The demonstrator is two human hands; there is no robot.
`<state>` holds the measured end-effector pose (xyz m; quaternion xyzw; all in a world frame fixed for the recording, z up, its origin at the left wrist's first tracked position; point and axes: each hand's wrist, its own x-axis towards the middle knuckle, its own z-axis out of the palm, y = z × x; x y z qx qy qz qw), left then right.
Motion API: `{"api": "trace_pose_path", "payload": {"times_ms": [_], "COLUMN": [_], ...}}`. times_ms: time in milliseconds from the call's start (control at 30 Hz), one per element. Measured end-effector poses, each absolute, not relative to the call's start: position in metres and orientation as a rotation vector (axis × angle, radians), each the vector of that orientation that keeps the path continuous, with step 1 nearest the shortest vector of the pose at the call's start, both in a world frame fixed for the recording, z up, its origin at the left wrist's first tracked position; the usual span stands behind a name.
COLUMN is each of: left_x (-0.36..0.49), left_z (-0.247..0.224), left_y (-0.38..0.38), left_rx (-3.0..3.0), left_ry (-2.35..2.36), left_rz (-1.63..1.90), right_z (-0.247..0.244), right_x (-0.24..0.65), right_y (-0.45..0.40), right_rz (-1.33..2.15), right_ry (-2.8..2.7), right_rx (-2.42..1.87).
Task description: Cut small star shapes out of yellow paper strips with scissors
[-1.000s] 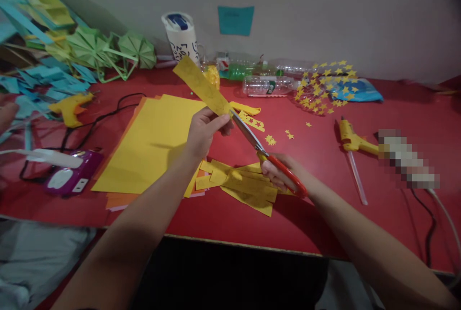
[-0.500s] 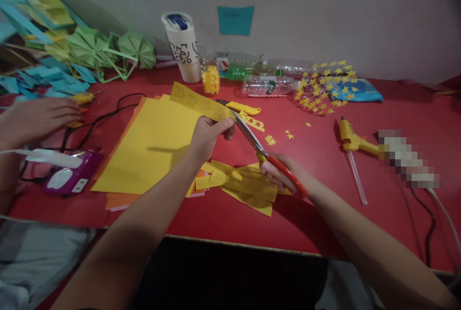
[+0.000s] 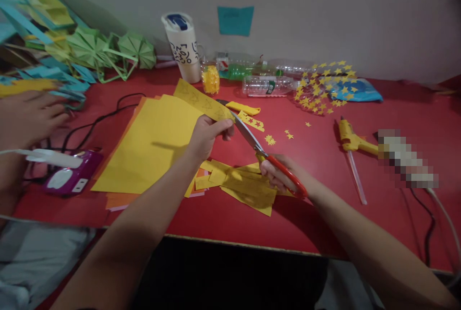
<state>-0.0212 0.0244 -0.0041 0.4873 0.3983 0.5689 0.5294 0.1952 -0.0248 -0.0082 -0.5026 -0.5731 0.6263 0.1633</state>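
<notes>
My left hand pinches the right end of a yellow paper strip with star outlines drawn on it. In my right hand are red-handled scissors, their blade tips at the strip's edge beside my left thumb. Below my hands lies a loose heap of yellow paper strips. Small cut-out stars rest on the table beyond the scissors, near a strip with star-shaped holes and a yellow cutter knife. Under my left wrist is a stack of yellow sheets.
On the left, another person's hand is by a purple power socket and cables. Along the wall stand a white tumbler, plastic bottles and a star-covered clear bottle. A yellow glue gun lies at right.
The other person's hand at left has shifted left, away from the yellow tool, and a blurred yellow thing is above it. My hands, strip and scissors have barely moved.
</notes>
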Motion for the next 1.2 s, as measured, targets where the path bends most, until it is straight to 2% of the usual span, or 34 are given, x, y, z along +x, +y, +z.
{"api": "trace_pose_path", "payload": {"times_ms": [267,1200], "left_x": [-0.02,-0.022], "left_z": [-0.005,-0.005], "left_y": [0.024,0.026], "left_rx": [1.174,1.147], "left_ry": [0.967,0.953], "left_rz": [1.357,1.35], "right_z": [-0.007,-0.016], "right_x": [0.195,0.203], "right_y": [-0.024,-0.02], "right_rz": [1.855,1.636], "right_ry": [-1.605,-1.769], "right_rx": [-1.388,-1.351]}}
